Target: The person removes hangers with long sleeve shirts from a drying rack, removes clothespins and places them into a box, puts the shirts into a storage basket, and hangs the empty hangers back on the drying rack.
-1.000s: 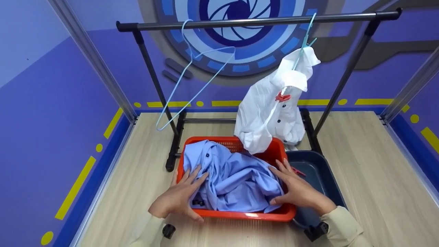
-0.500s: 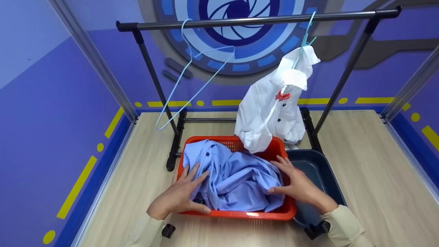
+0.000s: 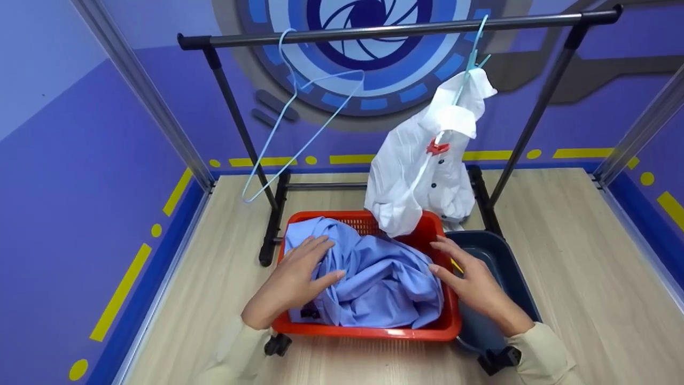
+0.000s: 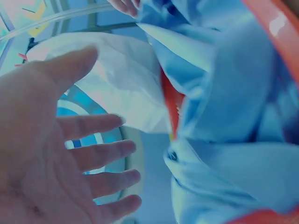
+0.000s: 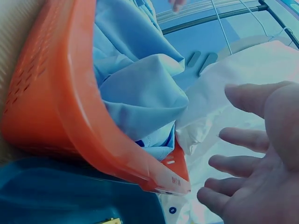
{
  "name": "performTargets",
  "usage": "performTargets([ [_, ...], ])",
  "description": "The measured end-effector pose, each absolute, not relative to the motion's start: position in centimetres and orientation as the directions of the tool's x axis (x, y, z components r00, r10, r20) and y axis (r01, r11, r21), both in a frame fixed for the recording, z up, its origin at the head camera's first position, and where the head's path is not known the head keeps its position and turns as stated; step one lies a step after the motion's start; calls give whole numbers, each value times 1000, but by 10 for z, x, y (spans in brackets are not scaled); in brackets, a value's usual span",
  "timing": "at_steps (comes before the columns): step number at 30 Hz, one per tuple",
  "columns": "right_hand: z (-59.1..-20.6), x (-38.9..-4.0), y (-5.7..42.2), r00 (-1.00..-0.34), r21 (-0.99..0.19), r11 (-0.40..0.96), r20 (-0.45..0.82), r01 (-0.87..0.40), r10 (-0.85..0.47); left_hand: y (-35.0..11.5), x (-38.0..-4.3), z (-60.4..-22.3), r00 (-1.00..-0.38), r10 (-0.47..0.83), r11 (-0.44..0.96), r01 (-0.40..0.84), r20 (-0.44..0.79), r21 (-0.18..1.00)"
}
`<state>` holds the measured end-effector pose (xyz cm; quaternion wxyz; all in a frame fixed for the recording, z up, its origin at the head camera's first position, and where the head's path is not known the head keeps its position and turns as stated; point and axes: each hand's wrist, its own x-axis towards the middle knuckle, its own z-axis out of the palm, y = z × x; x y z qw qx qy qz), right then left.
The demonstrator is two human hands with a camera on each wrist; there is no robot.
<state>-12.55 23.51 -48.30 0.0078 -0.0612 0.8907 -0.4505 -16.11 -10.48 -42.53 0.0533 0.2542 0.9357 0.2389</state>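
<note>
A crumpled blue shirt (image 3: 374, 283) with dark buttons lies in the red plastic basket (image 3: 368, 333). My left hand (image 3: 294, 280) is over the basket's left side, fingers spread, overlapping the shirt in the head view. The left wrist view shows that palm (image 4: 42, 149) with nothing in it and the shirt (image 4: 229, 93) beyond the fingertips. At the basket's right rim, my right hand (image 3: 475, 280) has its fingers extended toward the shirt. From the right wrist, the right hand (image 5: 257, 154) appears apart from the basket's rim (image 5: 93, 126), holding nothing.
A black garment rack (image 3: 342, 36) stands behind the basket. On it hang a bare light-blue hanger (image 3: 275, 128) and a white shirt (image 3: 406, 155) with a red clip (image 3: 438, 147), its lower part overlapping the basket. A dark tray (image 3: 497, 256) sits to the basket's right.
Both hands have come away from the basket's sides. The left has risen and shifted right over the shirt; the right has drawn slightly outward. The shirt and basket stay in place.
</note>
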Motion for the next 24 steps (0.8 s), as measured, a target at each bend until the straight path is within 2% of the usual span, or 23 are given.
performTargets([
  [6,-482,-124,237,-993,-815,569,76,-115,-91,-71,-170,-412,-861,461,677,499,216,542],
  [12,-485,-121,234,-991,-830,543,95,-129,-89,-35,-178,-396,-861,406,605,504,306,617],
  [19,-490,-118,234,-994,-847,523,63,-98,-85,-5,-185,-377,-868,393,564,488,303,666],
  [24,-495,-116,234,-995,-855,511,62,-91,-74,12,-191,-364,-893,394,561,421,217,713],
])
